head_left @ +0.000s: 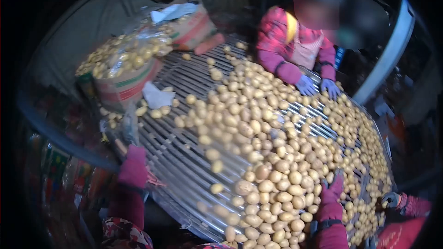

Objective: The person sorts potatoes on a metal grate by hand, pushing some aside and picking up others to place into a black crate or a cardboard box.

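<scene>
A great heap of pale yellow potatoes lies on a slatted metal roller table. My right hand, in a magenta glove, rests flat on the potatoes near the table's near right side, fingers spread and nothing held. My left hand, also in a magenta glove, sits at the table's near left rim, away from the heap. Its fingers are turned from view, so I cannot say whether it grips anything.
Across the table a person in a red plaid jacket has both blue-gloved hands on the potatoes. Another person's gloved hand reaches in at the lower right. Open sacks of potatoes stand at the far left, with a white rag beside them.
</scene>
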Available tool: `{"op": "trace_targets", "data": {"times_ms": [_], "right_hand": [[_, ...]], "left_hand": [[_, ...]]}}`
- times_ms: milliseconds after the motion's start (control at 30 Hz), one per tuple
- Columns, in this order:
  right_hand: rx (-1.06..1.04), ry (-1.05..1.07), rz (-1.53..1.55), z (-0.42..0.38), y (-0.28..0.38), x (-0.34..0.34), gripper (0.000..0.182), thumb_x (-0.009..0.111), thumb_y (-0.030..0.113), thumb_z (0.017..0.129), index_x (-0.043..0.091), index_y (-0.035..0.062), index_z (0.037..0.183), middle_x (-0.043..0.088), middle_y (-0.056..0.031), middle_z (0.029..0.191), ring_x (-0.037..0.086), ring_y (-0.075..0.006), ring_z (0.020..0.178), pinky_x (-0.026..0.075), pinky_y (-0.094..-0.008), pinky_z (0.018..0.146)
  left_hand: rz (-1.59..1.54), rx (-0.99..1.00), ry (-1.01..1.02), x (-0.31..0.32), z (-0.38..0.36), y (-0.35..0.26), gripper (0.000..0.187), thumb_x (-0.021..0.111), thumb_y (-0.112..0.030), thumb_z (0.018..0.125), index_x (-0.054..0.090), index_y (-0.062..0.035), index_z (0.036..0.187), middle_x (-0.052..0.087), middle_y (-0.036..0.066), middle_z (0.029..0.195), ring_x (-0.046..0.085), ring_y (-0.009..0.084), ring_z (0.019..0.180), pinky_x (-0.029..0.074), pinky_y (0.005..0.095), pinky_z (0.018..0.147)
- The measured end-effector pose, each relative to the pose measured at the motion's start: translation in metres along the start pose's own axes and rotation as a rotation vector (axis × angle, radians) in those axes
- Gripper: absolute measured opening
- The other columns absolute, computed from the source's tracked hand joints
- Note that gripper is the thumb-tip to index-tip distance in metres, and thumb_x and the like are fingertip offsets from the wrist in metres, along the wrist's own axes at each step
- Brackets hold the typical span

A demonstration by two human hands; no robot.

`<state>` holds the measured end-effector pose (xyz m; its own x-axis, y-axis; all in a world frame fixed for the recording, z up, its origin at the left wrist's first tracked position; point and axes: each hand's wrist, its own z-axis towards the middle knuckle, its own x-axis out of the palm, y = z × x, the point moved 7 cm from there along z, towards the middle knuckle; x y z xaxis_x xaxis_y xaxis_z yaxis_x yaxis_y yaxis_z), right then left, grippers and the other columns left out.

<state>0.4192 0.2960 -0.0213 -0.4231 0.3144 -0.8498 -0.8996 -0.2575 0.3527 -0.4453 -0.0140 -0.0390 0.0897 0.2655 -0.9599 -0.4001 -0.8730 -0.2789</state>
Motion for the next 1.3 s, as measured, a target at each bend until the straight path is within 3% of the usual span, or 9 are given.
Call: {"op": "trace_targets", "data": {"times_ms": [67,133,367,933,1067,1167,1200,1267,1300], "right_hand": [[0.025,-0.001,-0.085,0.002,0.009,-0.005,0.077,0.075,0.026,0.079,0.041,0.0061,0.146,0.039,-0.0220,0.150,0.034,-0.0391,0.141,0.026,-0.0471,0.117],[0.041,0.032,-0.110,0.004,0.019,-0.012,0.079,0.075,0.028,0.078,0.041,0.0064,0.146,0.038,-0.0222,0.151,0.035,-0.0393,0.141,0.027,-0.0473,0.116],[0.119,0.078,-0.051,0.002,0.022,-0.015,0.079,0.075,0.032,0.078,0.041,0.0119,0.146,0.035,-0.0187,0.154,0.032,-0.0395,0.141,0.024,-0.0517,0.115],[0.132,0.051,-0.073,0.005,0.037,-0.023,0.074,0.072,0.038,0.078,0.044,0.0158,0.143,0.038,-0.0179,0.150,0.034,-0.0416,0.138,0.026,-0.0556,0.110],[0.129,0.035,-0.053,0.006,0.040,-0.026,0.073,0.072,0.037,0.079,0.044,0.0156,0.143,0.039,-0.0180,0.149,0.034,-0.0419,0.137,0.027,-0.0562,0.109],[0.135,0.053,-0.032,0.006,0.040,-0.025,0.072,0.072,0.037,0.080,0.045,0.0142,0.143,0.039,-0.0184,0.150,0.034,-0.0421,0.138,0.027,-0.0564,0.108],[0.138,0.044,-0.027,0.004,0.038,-0.025,0.072,0.072,0.037,0.079,0.045,0.0137,0.142,0.039,-0.0185,0.150,0.034,-0.0421,0.137,0.028,-0.0565,0.108],[0.129,0.034,-0.049,0.006,0.031,-0.023,0.074,0.073,0.037,0.079,0.045,0.0125,0.143,0.039,-0.0182,0.150,0.036,-0.0417,0.137,0.029,-0.0560,0.108],[0.138,0.050,-0.049,0.005,0.028,-0.020,0.076,0.075,0.036,0.078,0.044,0.0133,0.143,0.039,-0.0186,0.150,0.035,-0.0414,0.138,0.028,-0.0551,0.110]], "left_hand": [[-0.137,0.079,0.174,0.034,0.022,-0.043,0.038,0.065,-0.023,0.081,0.059,0.0068,0.103,0.069,0.024,0.091,0.071,0.0361,0.082,0.056,0.0449,0.072],[-0.444,-0.113,0.132,0.030,0.008,-0.082,0.026,0.064,-0.019,0.083,0.064,0.0035,0.095,0.068,0.017,0.079,0.069,0.0291,0.068,0.054,0.0407,0.060],[-0.843,0.080,0.642,0.064,-0.090,-0.236,0.022,0.063,-0.018,0.084,0.065,0.0023,0.092,0.066,0.014,0.075,0.067,0.0260,0.065,0.052,0.0381,0.057],[-1.216,0.211,1.272,0.028,-0.266,-0.388,0.023,0.057,-0.025,0.092,0.062,-0.0034,0.084,0.059,0.005,0.067,0.057,0.0164,0.054,0.043,0.0301,0.048],[-1.144,0.074,1.371,0.031,-0.272,-0.413,0.018,0.059,-0.023,0.094,0.061,-0.0054,0.089,0.058,0.003,0.072,0.056,0.0147,0.055,0.045,0.0320,0.050],[-0.886,0.431,1.198,0.071,-0.248,-0.425,0.014,0.058,-0.019,0.098,0.061,-0.0080,0.106,0.061,0.003,0.094,0.060,0.0132,0.079,0.050,0.0278,0.063],[-1.108,0.324,1.414,-0.005,-0.290,-0.461,0.024,0.062,-0.020,0.095,0.058,-0.0053,0.114,0.062,0.005,0.102,0.063,0.0167,0.082,0.053,0.0318,0.070],[-0.526,0.785,0.704,0.036,-0.255,-0.467,0.040,0.066,-0.026,0.092,0.055,-0.0015,0.121,0.066,0.011,0.100,0.067,0.0252,0.084,0.055,0.0372,0.071],[-0.542,0.786,0.703,0.037,-0.253,-0.474,0.040,0.066,-0.026,0.092,0.055,-0.0015,0.121,0.066,0.011,0.100,0.067,0.0252,0.084,0.055,0.0372,0.071]]}}
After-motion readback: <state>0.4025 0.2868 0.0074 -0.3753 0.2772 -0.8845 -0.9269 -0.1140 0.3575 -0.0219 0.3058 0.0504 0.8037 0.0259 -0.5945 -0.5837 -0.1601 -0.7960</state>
